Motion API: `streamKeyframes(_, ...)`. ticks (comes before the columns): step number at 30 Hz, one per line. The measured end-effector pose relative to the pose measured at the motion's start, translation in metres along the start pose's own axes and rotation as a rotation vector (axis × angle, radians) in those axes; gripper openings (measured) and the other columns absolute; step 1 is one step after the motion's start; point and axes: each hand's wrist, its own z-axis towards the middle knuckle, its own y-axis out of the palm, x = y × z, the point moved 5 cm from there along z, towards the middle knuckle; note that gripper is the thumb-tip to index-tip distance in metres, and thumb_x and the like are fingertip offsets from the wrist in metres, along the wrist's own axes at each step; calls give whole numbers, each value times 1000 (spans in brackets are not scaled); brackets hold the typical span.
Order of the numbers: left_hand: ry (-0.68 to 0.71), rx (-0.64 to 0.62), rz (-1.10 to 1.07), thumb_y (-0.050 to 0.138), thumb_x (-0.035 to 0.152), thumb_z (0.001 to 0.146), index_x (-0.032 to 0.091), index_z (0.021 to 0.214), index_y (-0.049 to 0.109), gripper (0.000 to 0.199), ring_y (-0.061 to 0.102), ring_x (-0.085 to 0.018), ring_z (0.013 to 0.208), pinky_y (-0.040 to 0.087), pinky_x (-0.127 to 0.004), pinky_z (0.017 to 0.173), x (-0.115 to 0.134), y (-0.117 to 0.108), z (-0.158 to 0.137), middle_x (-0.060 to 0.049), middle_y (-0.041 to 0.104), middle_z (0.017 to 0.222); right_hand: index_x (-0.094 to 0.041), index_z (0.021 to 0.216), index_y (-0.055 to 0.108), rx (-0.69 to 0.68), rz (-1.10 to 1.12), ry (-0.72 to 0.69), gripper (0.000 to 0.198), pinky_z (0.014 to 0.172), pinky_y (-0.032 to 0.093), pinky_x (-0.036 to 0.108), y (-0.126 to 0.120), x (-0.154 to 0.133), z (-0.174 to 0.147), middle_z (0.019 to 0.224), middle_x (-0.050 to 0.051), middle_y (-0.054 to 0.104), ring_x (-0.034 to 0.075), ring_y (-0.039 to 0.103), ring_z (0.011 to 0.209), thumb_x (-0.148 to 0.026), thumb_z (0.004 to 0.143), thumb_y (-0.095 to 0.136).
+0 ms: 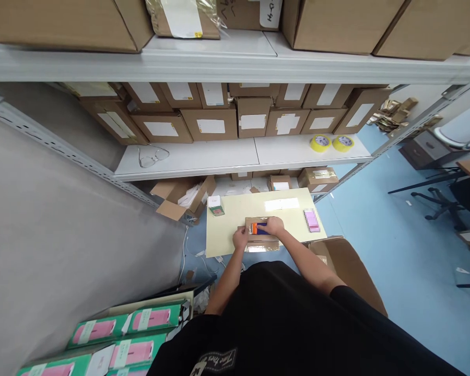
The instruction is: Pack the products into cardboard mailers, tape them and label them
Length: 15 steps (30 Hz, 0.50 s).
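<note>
On the cream tabletop lies an open cardboard box with a blue and orange packet inside it. My left hand is closed on the box's left edge, thumb and fingers pinching the cardboard. Reaching in from the right, my right hand is closed at the packet's right end, its fingertips over the blue part. Clear tape shines on the near flap. A small white and green box stands at the table's far left. A stack of pink packets lies to the right.
A white sheet lies at the table's back. The shelf above holds labelled cartons, eyeglasses and yellow tape rolls. An open carton stands at right, another at left. Green and pink boxes fill the lower left.
</note>
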Motion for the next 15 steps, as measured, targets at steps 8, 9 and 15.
streamKeyframes(8,-57,-26,25,73,39,88,22,79,75,19,71,-31,97,49,-33,87,-2,16,-1,-8,73,75,-12,112,77,-64,5,56,78,86,54,36,-4,-7,3,114,22,76,35,71,108,-82,82,60)
streamKeyframes(9,-61,-15,25,72,40,88,21,81,75,20,71,-32,98,49,-34,88,-3,17,-1,-9,73,76,-12,113,77,-61,5,53,79,86,54,36,-3,-5,4,115,22,76,35,71,108,-83,82,60)
streamKeyframes(15,-62,8,51,68,42,92,20,88,74,23,70,-34,105,48,-37,96,-5,22,-3,-13,75,88,-12,102,78,-37,-8,61,74,80,54,35,-12,53,-2,104,23,77,34,73,99,-81,80,65)
